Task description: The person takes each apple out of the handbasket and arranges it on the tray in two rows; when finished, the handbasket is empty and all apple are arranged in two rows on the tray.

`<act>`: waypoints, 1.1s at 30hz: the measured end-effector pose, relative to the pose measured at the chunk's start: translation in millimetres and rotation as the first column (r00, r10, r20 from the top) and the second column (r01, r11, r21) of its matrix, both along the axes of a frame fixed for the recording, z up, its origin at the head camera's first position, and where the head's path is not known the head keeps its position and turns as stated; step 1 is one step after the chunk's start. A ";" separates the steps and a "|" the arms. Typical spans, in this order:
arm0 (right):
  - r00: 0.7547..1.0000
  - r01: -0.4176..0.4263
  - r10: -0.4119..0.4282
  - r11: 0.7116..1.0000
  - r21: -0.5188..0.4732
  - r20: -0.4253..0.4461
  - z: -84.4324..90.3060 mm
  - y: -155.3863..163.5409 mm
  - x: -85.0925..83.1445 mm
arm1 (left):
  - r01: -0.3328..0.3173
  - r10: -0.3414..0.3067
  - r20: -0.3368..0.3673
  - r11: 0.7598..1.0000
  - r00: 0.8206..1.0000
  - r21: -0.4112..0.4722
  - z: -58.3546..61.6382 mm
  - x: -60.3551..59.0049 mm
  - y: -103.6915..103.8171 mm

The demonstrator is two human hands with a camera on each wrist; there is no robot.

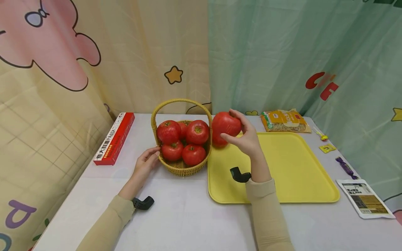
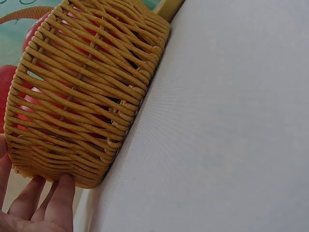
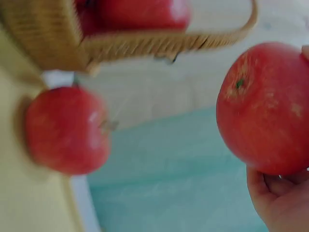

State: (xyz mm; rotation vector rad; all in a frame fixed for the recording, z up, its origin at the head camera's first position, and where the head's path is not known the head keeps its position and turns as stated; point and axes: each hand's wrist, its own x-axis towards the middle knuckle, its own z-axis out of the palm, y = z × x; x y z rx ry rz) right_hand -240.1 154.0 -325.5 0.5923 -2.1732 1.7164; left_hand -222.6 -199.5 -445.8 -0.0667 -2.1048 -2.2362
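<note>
From my remote station I am looking down at a white-covered table (image 1: 176, 212), where a person's bare hands are working around a round wicker basket (image 1: 183, 171) with a tall, arched handle (image 1: 181, 100). The right hand (image 1: 246, 139) is gripping a large red apple (image 1: 226, 122), its thumb curling round the near side and its fingers round the far side. It is holding this fruit in the air, just right of the handle. A loose apple (image 3: 68, 130) is sitting lower down, on the yellow tray (image 1: 292, 167) right beside the basket. Five more red apples (image 1: 172, 151) are lying inside the basket. The left hand (image 1: 145, 162) is touching the basket's left wall near the rim; whether its fingers are pinching the wicker or only bracing it, I cannot tell. A red-and-white pasta box (image 1: 114, 139) is lying farther left.

For this handling, I am judging that the left hand should be bracing gently, since a knock to the handle could be tipping or sliding the basket. The right hand should be clearing both the handle and the loose apple, gripping firmly without squeezing, because smooth skin could be slipping. Any setting down should be slow, avoiding bruising.
</note>
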 end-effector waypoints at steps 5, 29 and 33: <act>0.956 0.273 -0.277 0.961 0.046 0.100 -27.3 29.2 -24.5 | 0.002 -0.002 0.006 1.000 1.000 -0.025 -1.1 0.8 -0.8; 0.837 0.399 -0.461 0.882 0.250 0.293 -100.6 55.6 -61.5 | 0.005 -0.004 0.027 0.999 1.000 -0.034 -1.2 -1.3 -2.6; 0.848 0.406 -0.460 0.883 0.237 0.264 -104.6 57.7 -63.8 | 0.013 -0.013 0.010 1.000 1.000 -0.006 -1.9 -0.9 -1.8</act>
